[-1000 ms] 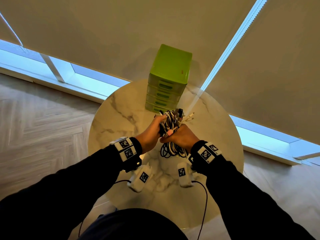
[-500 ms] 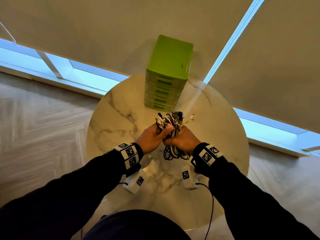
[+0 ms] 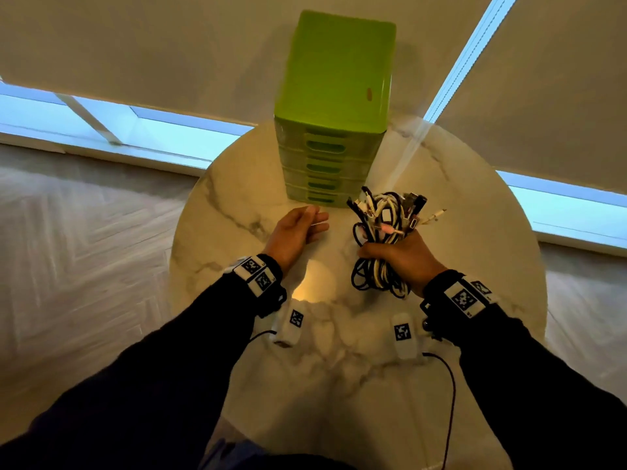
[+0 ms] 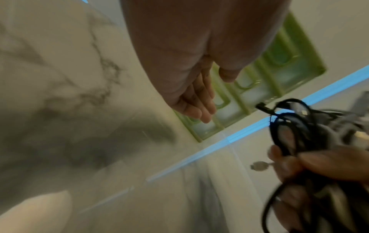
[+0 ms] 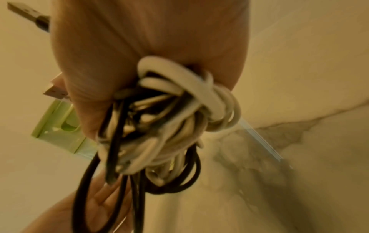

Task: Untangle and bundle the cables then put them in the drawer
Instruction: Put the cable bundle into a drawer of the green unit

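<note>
The round marble tabletop (image 3: 237,212) fills the centre of the head view. At its far edge, in the upper middle of the frame, stands the green drawer unit (image 3: 339,72), a stack of drawers that all look pushed in.

Lower right of it, the right hand (image 3: 403,256) grips the cables (image 3: 383,215), a mixed black and white bunch gathered into one fist, with plugs sticking up and loops hanging below over the tabletop.

To the left of centre, the left hand (image 3: 295,232) is empty, its fingers straight and relaxed, pointing at the lowest drawer (image 3: 320,199) and near its front.

The gathering seems done, though the bunch looks loosely looped rather than tied. What remains, as I judge it, is opening a drawer and dropping the bunch inside.
</note>
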`<state>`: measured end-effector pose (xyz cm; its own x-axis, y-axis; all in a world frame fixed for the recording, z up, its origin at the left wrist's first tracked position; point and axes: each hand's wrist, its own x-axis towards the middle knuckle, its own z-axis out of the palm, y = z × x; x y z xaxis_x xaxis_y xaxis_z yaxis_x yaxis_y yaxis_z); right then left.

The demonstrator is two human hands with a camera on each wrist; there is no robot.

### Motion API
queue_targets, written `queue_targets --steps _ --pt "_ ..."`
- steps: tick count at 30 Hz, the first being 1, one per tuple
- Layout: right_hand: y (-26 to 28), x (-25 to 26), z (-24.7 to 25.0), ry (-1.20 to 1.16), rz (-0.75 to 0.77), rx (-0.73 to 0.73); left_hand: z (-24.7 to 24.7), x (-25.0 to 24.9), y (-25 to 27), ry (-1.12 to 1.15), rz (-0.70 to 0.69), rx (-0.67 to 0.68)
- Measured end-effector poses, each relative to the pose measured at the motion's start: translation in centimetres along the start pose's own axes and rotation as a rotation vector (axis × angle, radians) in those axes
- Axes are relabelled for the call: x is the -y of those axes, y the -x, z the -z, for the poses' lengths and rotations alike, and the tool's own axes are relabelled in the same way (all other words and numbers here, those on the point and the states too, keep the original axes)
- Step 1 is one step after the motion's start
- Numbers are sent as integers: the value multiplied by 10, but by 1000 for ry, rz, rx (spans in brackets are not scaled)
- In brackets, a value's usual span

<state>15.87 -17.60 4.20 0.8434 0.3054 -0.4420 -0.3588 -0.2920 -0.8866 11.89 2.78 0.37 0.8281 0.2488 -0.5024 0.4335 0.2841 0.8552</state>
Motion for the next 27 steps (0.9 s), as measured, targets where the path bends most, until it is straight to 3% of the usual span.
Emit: queue_targets --steps 6,12,16,27 --pt "-15 -20 8 22 -2 25 -12 30 -63 242 115 -127" --pt "-6 -39 7 -29 -26 15 -25 29 -78 500 118 -108" --pt "5 -39 3 -64 -38 10 -26 38 -60 514 118 -104" --pt "48 -22 -18 -55 -71 19 -3 87 48 384 208 -148"
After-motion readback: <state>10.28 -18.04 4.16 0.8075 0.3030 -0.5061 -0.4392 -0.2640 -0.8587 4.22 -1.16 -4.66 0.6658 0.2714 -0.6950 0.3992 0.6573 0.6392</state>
